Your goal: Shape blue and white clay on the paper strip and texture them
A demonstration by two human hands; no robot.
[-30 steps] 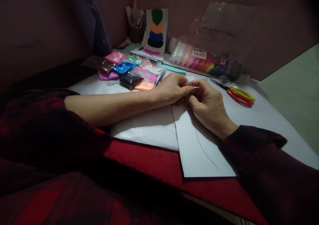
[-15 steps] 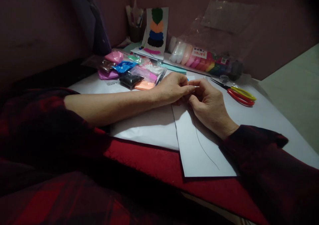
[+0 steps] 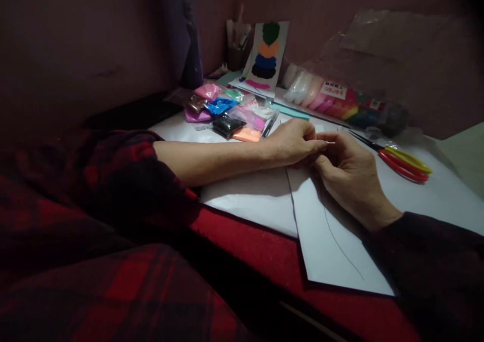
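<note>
My left hand [image 3: 293, 139] and my right hand [image 3: 348, 170] meet fingertip to fingertip above a sheet of white paper [image 3: 321, 246]. Both are closed in a pinch. Whatever lies between the fingers is hidden or too small to make out. A thin curved dark line [image 3: 338, 243] runs down the paper below my right hand. Left of my left hand, a dark pen [image 3: 269, 125] rests against several soft packets of coloured clay, among them a black packet [image 3: 228, 125] and an orange packet [image 3: 246, 133].
Scissors [image 3: 404, 163] with red and yellow handles lie to the right. Behind stands a card with painted colour patches [image 3: 270, 47], beside a clear bag of coloured clay [image 3: 321, 92]. A cup of brushes [image 3: 236, 57] and a dark figurine [image 3: 192, 54] are farther back. Red cloth [image 3: 245, 246] borders the near edge.
The view has turned left, so everything sits farther right and slightly lower. Both hands keep nearly the same pinched pose over the paper.
</note>
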